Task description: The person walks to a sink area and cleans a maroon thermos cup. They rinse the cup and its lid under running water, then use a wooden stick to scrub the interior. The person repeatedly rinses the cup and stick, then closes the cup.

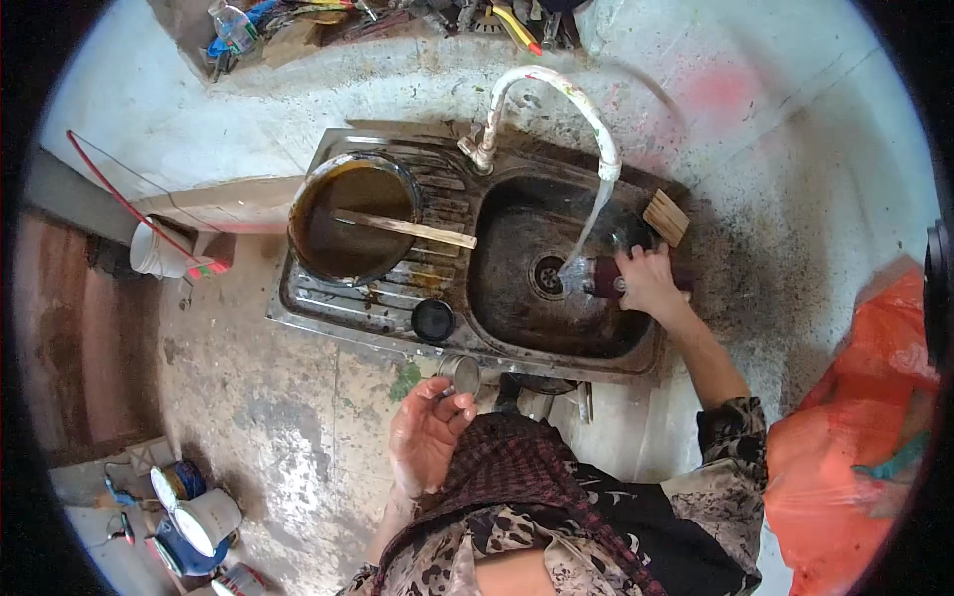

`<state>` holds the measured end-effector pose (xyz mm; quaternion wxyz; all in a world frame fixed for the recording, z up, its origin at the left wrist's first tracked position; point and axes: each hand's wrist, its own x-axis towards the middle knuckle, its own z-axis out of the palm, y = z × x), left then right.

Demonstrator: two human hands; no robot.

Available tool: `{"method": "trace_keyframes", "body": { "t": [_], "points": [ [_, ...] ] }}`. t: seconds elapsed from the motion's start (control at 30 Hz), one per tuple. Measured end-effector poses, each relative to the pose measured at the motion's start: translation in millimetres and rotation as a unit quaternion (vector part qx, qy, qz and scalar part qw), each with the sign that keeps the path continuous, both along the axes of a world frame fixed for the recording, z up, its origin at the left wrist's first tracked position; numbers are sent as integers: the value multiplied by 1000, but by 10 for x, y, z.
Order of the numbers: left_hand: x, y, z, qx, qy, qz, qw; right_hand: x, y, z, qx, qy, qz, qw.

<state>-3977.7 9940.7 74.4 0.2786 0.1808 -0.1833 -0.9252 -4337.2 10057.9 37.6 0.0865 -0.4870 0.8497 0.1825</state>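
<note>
My right hand (pixel 651 282) is wrapped round a dark maroon cylinder, perhaps a bottle (pixel 607 277), lying sideways over the sink basin (pixel 512 323). Water (pixel 592 224) runs from the white curved tap (pixel 554 77) and splashes at the cylinder's left end, beside the drain (pixel 549 274). Near the front edge of the sink, my left hand (pixel 427 432) is raised with bent fingers. Its fingertips pinch a round grey disc with a pale rim, lid-like in shape (pixel 462 375).
On the ribbed drainboard stands a large pan (pixel 343 256) of brown liquid with a flat wooden stick (pixel 422 231) across it. A small black bowl (pixel 433 320) sits nearby. A wooden block (pixel 666 219) rests at the basin's back right. Orange plastic (pixel 845 417) hangs at right; buckets (pixel 209 519) stand lower left.
</note>
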Motion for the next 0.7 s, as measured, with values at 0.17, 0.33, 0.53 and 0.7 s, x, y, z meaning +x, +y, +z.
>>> {"method": "trace_keyframes", "body": {
  "t": [0.17, 0.33, 0.53, 0.7],
  "points": [
    [37, -29, 19, -32, 6, 4, 999, -233, 303, 136, 88, 203, 61, 973],
    [40, -24, 16, -35, 13, 2, 999, -368, 512, 398, 184, 294, 11, 938],
    [13, -12, 66, -34, -6, -30, 999, -156, 710, 764, -12, 169, -75, 983],
    [-43, 40, 164, -35, -38, -32, 998, 224, 711, 1037, -306, -211, -149, 916]
  ]
}}
